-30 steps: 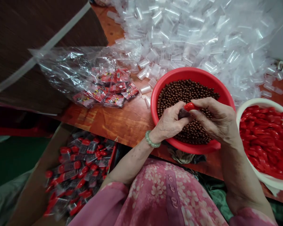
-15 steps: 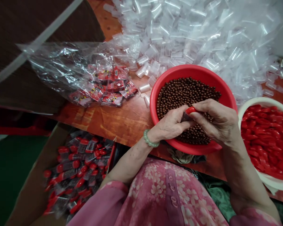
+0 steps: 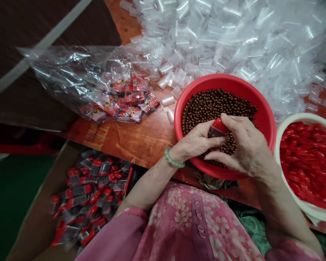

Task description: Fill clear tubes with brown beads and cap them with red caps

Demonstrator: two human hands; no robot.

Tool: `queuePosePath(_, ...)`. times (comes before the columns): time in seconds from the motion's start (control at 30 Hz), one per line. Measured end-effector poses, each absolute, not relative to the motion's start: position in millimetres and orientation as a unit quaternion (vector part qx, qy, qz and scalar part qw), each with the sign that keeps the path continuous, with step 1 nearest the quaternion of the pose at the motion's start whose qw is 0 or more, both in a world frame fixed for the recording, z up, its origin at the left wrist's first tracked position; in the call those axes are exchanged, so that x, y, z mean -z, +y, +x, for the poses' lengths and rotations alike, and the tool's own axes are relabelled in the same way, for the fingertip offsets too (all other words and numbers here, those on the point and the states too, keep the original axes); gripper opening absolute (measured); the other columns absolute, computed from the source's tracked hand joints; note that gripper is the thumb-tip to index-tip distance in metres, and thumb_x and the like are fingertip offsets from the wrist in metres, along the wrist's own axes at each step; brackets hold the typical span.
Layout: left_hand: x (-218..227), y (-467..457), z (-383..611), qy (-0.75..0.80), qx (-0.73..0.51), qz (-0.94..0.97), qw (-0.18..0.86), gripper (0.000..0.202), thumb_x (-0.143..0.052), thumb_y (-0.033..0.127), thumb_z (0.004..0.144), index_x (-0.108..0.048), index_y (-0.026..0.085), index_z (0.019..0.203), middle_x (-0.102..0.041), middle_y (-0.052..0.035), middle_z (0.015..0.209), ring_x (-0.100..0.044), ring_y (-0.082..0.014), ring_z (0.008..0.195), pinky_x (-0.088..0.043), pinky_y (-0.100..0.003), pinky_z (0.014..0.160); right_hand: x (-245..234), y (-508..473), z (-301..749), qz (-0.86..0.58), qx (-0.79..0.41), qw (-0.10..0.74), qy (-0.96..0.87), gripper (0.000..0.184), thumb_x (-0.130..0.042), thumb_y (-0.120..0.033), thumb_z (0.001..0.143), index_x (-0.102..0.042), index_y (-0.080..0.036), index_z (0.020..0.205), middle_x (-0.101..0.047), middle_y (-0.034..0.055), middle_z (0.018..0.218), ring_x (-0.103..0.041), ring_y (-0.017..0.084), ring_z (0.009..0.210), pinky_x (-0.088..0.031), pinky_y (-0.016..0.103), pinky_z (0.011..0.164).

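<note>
Over the red basin [image 3: 267,119] of brown beads [image 3: 206,107], my left hand [image 3: 195,143] grips a small clear plastic container with a red cap [image 3: 219,125]. Dark contents show through its wall. The container is tilted, its cap end up and toward the right. My right hand [image 3: 247,145] arches beside it, thumb and fingers spread apart. The right index fingertip is at the cap's top, while the thumb is lower, near the left fingers. My left fingers cover part of the container.
At the right stands a white basin [image 3: 279,163] of red caps [image 3: 306,163]. Clear empty containers [image 3: 220,40] are heaped at the back. A clear bag [image 3: 70,76] with red packets [image 3: 133,98] lies left on the wooden table [image 3: 119,141]. Below, a cardboard box [image 3: 40,203] holds filled, red-capped containers [image 3: 92,195].
The right thumb and fingers have opened from their pinch around the red cap. More of the cap now shows, and the container has turned a little in my left hand.
</note>
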State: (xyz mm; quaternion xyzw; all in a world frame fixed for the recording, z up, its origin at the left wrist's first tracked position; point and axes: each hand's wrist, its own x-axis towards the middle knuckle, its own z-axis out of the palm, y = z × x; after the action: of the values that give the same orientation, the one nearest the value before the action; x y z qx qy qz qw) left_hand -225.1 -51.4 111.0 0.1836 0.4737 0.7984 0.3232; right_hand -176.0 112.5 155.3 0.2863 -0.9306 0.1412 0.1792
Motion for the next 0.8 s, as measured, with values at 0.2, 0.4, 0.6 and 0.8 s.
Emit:
queuePosePath(0.2, -108, -48, -228, 0.444, -0.811, 0.161, 0.346, 0.041, -0.087, 0.048, 0.074, -0.067, 0.015, 0.088, -0.063, 0.0001, 0.079, -0.056, -0.0134, 0.078, -0.049, -0.030, 0.080, -137, 102, -182, 0.270, -0.040, 0.236, -0.933, 0.077, -0.063, -0.033, 0.088, -0.031, -0.005, 0.152, -0.066, 0.0243, 0.122, -0.065, 0.036, 0.110, -0.056, 0.050, 0.086)
queuePosePath(0.4, -105, -48, -229, 0.462, -0.803, 0.172, 0.334, 0.040, -0.086, 0.047, 0.076, -0.065, 0.015, 0.086, -0.064, -0.0005, 0.085, -0.057, -0.0142, 0.084, -0.049, -0.031, 0.084, -128, 103, -191, 0.288, -0.053, 0.274, -0.916, 0.070, -0.060, -0.032, 0.083, -0.037, -0.010, 0.146, -0.065, 0.0171, 0.109, -0.062, 0.031, 0.097, -0.052, 0.045, 0.079)
queuePosePath(0.6, -106, -49, -228, 0.452, -0.808, 0.159, 0.342, 0.043, -0.089, 0.048, 0.071, -0.063, 0.016, 0.082, -0.064, -0.0006, 0.081, -0.055, -0.0132, 0.078, -0.049, -0.030, 0.077, -129, 100, -191, 0.297, -0.071, 0.292, -0.906, 0.068, -0.062, -0.031, 0.082, -0.042, -0.010, 0.144, -0.068, 0.0164, 0.105, -0.063, 0.031, 0.093, -0.051, 0.044, 0.077)
queuePosePath(0.8, -102, -49, -228, 0.483, -0.792, 0.165, 0.336, 0.036, -0.083, 0.046, 0.081, -0.062, 0.016, 0.081, -0.066, -0.0012, 0.077, -0.059, -0.0137, 0.074, -0.053, -0.030, 0.073, -123, 103, -189, 0.279, -0.095, 0.251, -0.922, 0.067, -0.063, -0.035, 0.083, -0.045, -0.012, 0.143, -0.069, 0.0163, 0.105, -0.063, 0.033, 0.093, -0.052, 0.049, 0.080)
